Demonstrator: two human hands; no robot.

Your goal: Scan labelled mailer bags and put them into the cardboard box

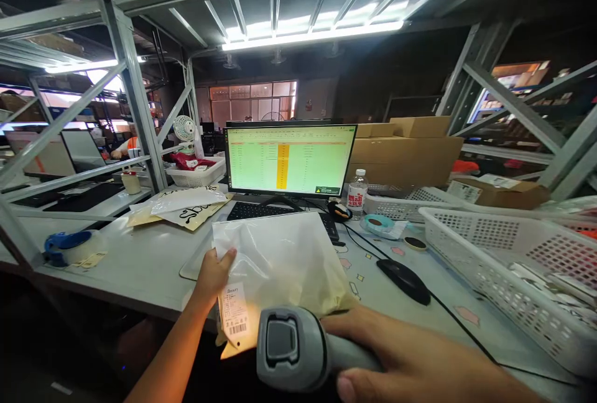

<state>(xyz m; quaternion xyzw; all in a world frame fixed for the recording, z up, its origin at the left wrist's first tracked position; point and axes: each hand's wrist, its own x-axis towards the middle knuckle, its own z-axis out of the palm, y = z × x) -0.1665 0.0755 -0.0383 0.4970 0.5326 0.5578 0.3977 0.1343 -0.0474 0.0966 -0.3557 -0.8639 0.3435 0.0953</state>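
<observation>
My left hand (216,275) pinches the left edge of a white plastic mailing bag (280,254), its thumb on top. A hang tag with a barcode (234,313) lies at the bag's lower left corner, lit by a warm glow. In the foreground my right hand (368,353) grips a grey barcode scanner (293,347) by its handle. The scanner's head covers part of the bag's lower edge. Behind the bag a black keyboard (252,210) is partly hidden.
A monitor (289,160) showing a spreadsheet stands behind. To the right are a mouse (403,280), a water bottle (357,194), a tape roll (377,224) and a white basket (494,278). Packed bags (181,207) and a blue tape dispenser (68,247) lie on the left.
</observation>
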